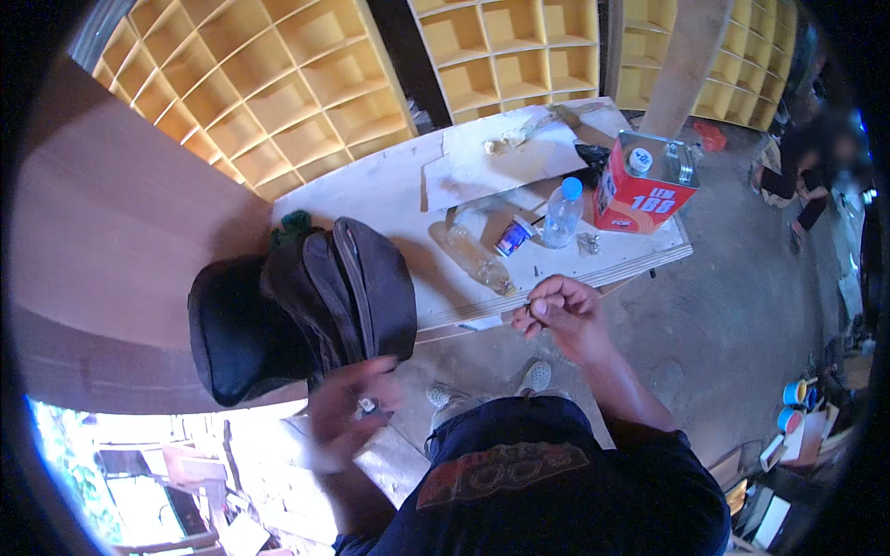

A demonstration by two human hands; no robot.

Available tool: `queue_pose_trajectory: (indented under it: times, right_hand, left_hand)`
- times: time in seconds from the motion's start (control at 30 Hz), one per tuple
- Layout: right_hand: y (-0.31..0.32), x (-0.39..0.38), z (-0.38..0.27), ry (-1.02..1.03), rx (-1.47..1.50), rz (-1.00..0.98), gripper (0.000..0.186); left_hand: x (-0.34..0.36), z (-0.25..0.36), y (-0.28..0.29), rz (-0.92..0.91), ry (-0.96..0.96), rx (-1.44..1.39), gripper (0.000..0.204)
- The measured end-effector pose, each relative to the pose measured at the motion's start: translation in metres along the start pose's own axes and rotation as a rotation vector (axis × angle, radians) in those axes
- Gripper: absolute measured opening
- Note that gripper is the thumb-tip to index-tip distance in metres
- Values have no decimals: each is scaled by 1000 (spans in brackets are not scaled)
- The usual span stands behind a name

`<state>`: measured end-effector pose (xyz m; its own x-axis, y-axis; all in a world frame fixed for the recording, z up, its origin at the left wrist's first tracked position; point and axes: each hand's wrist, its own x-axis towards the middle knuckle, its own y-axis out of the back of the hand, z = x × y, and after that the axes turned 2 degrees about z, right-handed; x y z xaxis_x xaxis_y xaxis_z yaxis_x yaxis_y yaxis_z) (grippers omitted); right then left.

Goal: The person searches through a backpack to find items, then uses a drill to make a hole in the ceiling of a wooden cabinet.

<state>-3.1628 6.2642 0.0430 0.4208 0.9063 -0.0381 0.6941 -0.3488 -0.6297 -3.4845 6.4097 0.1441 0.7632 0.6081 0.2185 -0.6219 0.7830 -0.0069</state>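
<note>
My right hand [567, 317] is raised just off the front edge of the worktable, thumb and fingertips pinched together. A tiny dark thing seems to show at the fingertips, too small to name. Motion smears my left hand [354, 408], which is below the dark backpack [348, 287] at the table's left end. A small pale spot [368, 405] shows by its palm; I cannot tell whether it is held. Nearest my right hand on the table are a lying clear plastic bottle [477, 259], a blue-and-white tub [514, 236] and an upright water bottle [562, 218] with a blue cap.
A red metal can [644, 185] stands at the right end of the white table [371, 195]. A flat board [501, 157] lies behind the bottles. Yellow compartment shelves [306, 56] rise beyond. Another person [807, 176] sits at the far right. Small tubs [794, 393] and wood scraps lie lower right.
</note>
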Motion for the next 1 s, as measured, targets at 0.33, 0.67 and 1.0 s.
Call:
queue_pose_trajectory:
  times: [0.33, 0.67, 1.0]
  right_hand:
    - [27, -63, 30, 218, -870, -1, 12]
    - [77, -89, 31, 299, -990, -23, 19]
    - [106, -88, 35, 179, -1115, -33, 21]
  left_hand:
    - [29, -162, -127, -154, 591, -265, 36]
    - [31, -188, -151, -313, 716, -322, 27]
    - [31, -225, -156, -281, 765, -225, 20]
